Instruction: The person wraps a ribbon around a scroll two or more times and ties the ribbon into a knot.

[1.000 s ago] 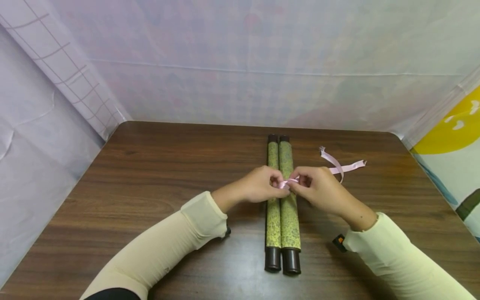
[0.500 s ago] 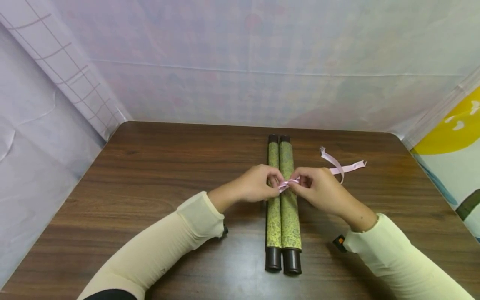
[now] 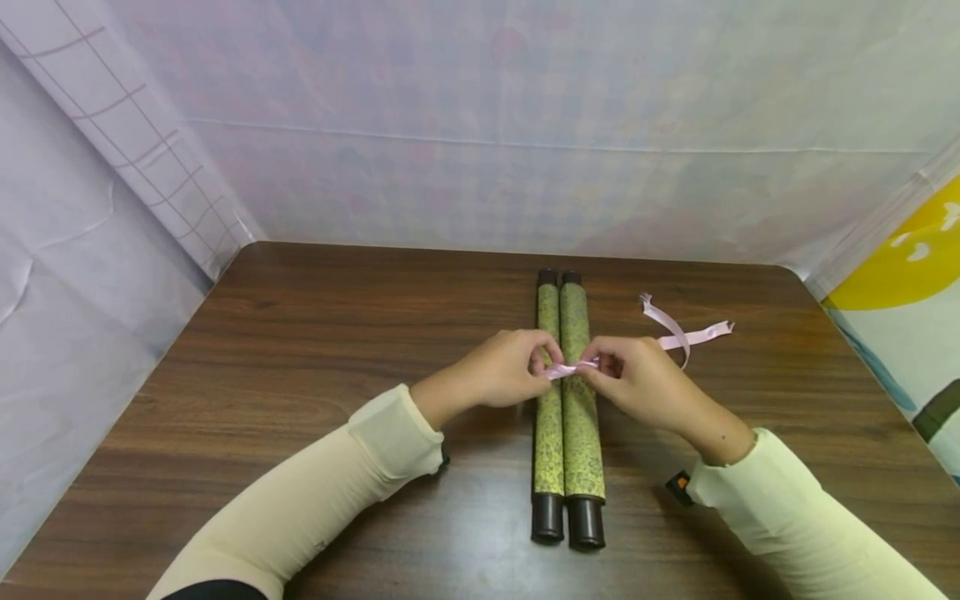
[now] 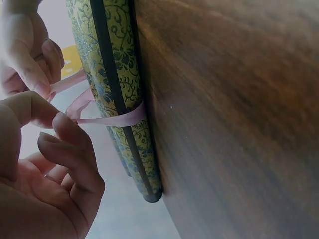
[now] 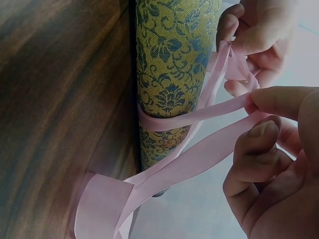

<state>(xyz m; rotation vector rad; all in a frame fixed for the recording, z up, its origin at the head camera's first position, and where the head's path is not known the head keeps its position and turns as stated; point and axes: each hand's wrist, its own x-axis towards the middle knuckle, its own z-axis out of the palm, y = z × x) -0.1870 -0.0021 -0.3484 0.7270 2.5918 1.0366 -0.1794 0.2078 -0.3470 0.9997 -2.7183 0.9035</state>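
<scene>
A double-rolled scroll [image 3: 583,450] in yellow-green brocade with dark flowers and dark end knobs lies lengthwise on the table. Pink ribbon [image 4: 117,120] loops around it. Above the rolls, my left hand [image 3: 510,368] pinches the ribbon between thumb and index finger. Close by on the right, my right hand [image 3: 637,375] pinches it too, and a twisted stretch spans the gap between the hands. In the right wrist view, several ribbon strands [image 5: 194,159] run from the fingertips of my right hand [image 5: 284,164] towards the scroll and table. Fingers partly hide the crossing.
Two loose ribbon tails [image 3: 705,334] lie on the brown wooden table [image 3: 337,317] to the right of the scroll. Pale patterned cloth [image 3: 465,167] hangs behind the table's far edge. A yellow printed shape [image 3: 900,258] shows on the right-hand cloth.
My left hand has shifted slightly left, and more of the twisted ribbon shows between the hands. The right hand and the ribbon tails stay nearly still.
</scene>
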